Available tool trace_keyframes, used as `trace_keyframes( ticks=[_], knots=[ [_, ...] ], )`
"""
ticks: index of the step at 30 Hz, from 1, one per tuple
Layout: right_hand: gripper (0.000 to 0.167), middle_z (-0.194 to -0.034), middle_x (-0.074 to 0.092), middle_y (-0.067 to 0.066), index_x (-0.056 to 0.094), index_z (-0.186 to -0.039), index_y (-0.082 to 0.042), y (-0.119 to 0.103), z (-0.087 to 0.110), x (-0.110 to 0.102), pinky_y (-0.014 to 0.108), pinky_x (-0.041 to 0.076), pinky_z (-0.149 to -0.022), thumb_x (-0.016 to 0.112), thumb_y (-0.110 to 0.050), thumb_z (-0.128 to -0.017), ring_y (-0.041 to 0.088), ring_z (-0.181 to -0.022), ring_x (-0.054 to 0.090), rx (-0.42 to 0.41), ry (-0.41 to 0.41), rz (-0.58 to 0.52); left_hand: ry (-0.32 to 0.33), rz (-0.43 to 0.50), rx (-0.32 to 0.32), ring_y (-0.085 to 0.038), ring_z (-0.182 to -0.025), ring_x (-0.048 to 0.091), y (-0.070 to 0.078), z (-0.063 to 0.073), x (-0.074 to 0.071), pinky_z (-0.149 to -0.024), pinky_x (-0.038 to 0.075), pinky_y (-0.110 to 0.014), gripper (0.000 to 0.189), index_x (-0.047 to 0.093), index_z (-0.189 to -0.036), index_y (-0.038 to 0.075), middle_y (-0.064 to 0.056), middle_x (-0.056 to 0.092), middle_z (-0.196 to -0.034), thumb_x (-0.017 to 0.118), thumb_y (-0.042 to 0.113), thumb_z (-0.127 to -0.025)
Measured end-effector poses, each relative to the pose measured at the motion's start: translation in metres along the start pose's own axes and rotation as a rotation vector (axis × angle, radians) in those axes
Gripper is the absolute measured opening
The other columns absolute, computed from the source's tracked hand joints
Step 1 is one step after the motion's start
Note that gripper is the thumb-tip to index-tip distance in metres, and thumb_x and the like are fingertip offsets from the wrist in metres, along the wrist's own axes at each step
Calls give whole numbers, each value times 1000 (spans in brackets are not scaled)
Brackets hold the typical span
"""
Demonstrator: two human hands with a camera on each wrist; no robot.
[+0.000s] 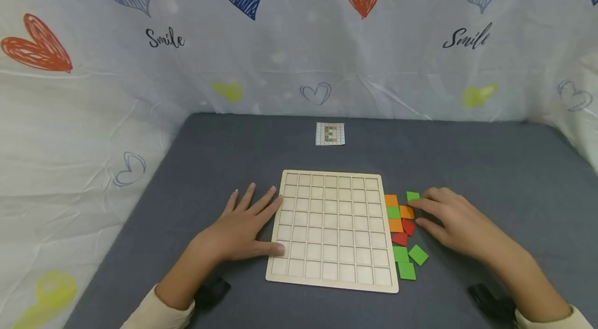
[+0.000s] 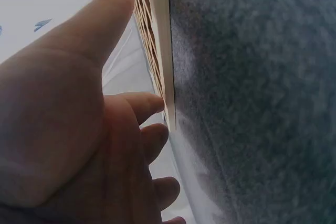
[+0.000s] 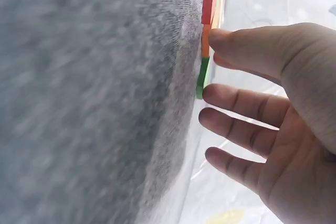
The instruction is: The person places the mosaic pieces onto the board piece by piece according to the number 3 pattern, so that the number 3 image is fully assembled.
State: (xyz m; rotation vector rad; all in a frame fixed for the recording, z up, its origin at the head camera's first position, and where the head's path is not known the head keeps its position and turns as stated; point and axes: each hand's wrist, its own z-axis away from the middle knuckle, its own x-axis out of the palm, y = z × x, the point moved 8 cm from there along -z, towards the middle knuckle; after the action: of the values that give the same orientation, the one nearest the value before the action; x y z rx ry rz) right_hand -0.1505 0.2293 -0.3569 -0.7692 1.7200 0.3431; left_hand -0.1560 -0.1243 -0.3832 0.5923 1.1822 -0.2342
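Note:
A pale wooden board (image 1: 333, 231) with a grid of square recesses lies flat on the table. My left hand (image 1: 235, 233) rests at its left edge, fingers spread, the thumb over the border and the index fingertip touching the edge. Along the right side of the board lie loose tiles: a green tile (image 1: 394, 213), an orange tile (image 1: 391, 200), a red piece (image 1: 399, 238) and several others. My right hand (image 1: 453, 220) reaches in from the right, its index fingertip at the far green tile (image 1: 413, 196); the thumb is apart from the fingers. In the right wrist view, the fingers are loosely extended beside a green tile (image 3: 202, 80).
A small printed card (image 1: 330, 134) with a coloured grid pattern lies behind the board on the grey tablecloth (image 1: 224, 152). A white curtain (image 1: 299, 49) with hearts and lettering hangs behind the table. Dark wrist devices (image 1: 212, 292) are partly visible by both forearms.

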Motion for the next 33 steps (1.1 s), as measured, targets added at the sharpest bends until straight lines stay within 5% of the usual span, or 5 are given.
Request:
trace_keyframes(
  ticks=[9,18,33],
  knots=[
    [32,-89,56,-6,77,-103,-11,-2,-12,3,31,38,-62,89,-12,-73,11,-76,43,-16,-20,15,-39,18,-17,-40,-151,-5,4,-4,4,-113,-6,-65,105,16,-163,17,-3,8,-168,57,75,-85],
    [29,-91,57,-5,77,-101,-9,1,-15,8,39,45,-67,89,-12,-75,17,-81,49,30,-77,-9,-56,-8,-56,-37,-151,-5,4,-8,9,-114,-5,-64,107,11,-163,16,-1,5,-168,57,74,-86],
    [21,-89,59,-5,75,-91,-11,2,-20,-1,37,48,-66,87,-8,-73,14,-80,50,40,-52,-9,-62,-2,-54,-38,-151,-1,5,-7,10,-113,5,-68,101,14,-163,20,-2,4,-168,57,72,-88]
  ],
)
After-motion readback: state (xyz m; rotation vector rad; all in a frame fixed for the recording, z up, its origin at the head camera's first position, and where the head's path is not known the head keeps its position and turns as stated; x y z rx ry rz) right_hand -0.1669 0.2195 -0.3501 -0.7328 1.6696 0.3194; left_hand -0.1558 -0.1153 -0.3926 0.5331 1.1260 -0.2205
